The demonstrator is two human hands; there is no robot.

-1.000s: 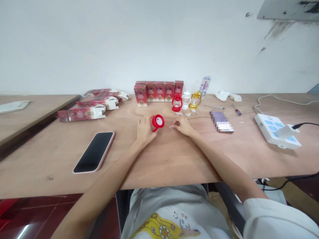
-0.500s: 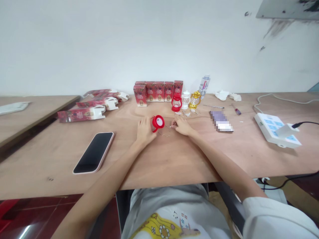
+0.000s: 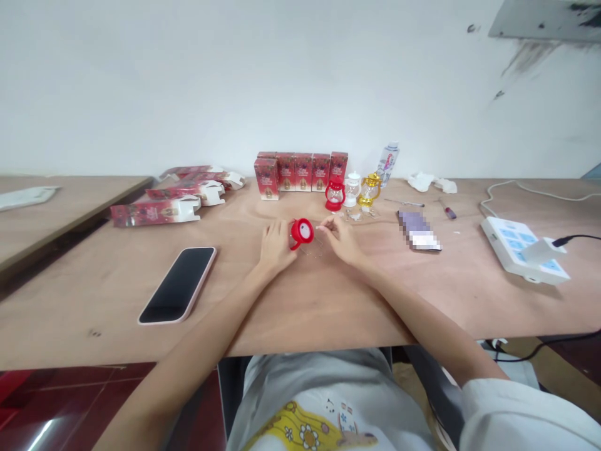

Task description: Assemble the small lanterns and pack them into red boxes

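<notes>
My left hand is closed around a small red lantern, tipped on its side so that its round base with a pale disc faces me. To the right, my right hand makes a pinch between thumb and forefinger, close to the lantern's base. Something small and pale shows at those fingertips, too small to name. A thin wire loops on the table below the lantern, between the two hands. Beyond them stand an upright red lantern, a white lantern and a gold lantern.
Several red printed boxes stand at the back, with flattened boxes to their left. A phone lies at left. At right are a pixelated flat item, a screwdriver and a power strip. A bottle stands behind.
My right hand has come nearer the lantern's base, its fingertips slightly higher. The lantern stays in my left hand. The whole view has shifted a little.
</notes>
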